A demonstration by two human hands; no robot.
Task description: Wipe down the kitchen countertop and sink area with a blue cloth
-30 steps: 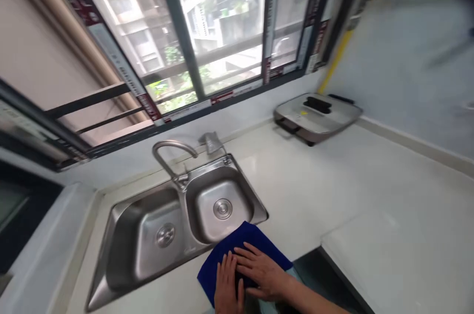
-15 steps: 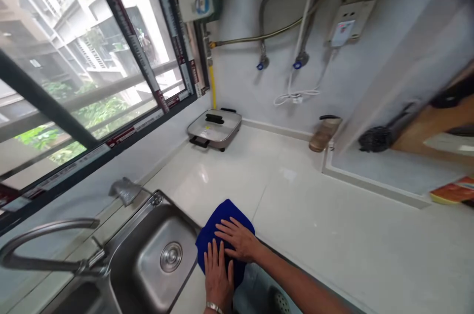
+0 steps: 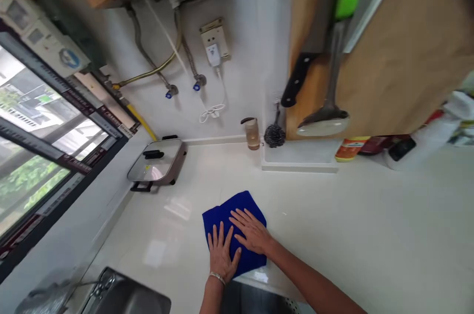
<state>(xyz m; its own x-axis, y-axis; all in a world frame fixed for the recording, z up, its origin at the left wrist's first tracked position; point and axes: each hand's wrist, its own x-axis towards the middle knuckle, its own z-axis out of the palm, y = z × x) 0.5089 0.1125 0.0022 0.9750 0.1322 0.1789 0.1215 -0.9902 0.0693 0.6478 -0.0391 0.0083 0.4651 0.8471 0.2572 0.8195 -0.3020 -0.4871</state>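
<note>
A blue cloth [image 3: 240,205] lies spread on the white countertop [image 3: 333,235], near its front edge. My left hand [image 3: 222,253] rests flat on the cloth's lower left part, fingers spread, a bracelet at the wrist. Just to its right, my right hand [image 3: 252,233] lies palm down on the cloth, its fingers extended and pointing up and left. Both hands press on the cloth without gripping it, and they are slightly apart.
An electric pan [image 3: 157,161] with a glass lid stands back left. A sink [image 3: 128,294] is at bottom left. Along the wall are a brown cup [image 3: 252,134], a scrubber [image 3: 274,135], a ladle [image 3: 324,119], a knife [image 3: 296,79] and a white bottle [image 3: 422,141].
The view has swung right, away from the sink. Both hands and the cloth have moved right along the countertop, away from the sink's edge, and the cloth lies flatter.
</note>
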